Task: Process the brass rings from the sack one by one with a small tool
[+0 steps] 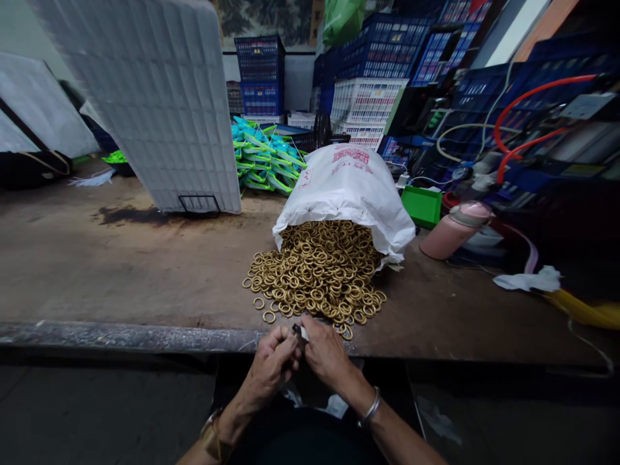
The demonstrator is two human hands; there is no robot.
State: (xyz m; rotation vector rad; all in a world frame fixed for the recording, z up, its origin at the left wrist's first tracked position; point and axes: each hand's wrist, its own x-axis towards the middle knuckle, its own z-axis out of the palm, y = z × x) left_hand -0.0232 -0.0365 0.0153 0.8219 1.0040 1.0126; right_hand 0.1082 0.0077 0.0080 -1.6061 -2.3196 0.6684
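My left hand and my right hand are close together just off the table's front edge. Between the thumb and fingers of the right one is a small black-and-white piece, its kind unclear. The left hand's fingers are curled in a pinch against it, and what they hold is hidden. Just beyond the hands, a heap of brass-coloured rings spills from the mouth of a white woven sack lying on its side. A few rings lie loose near the edge.
The brown wooden table has a worn front edge. A tall white padded panel stands at left, with bright green and blue packets behind it. To the right are a green tray, a pink bottle and red hoses. Crates are stacked behind.
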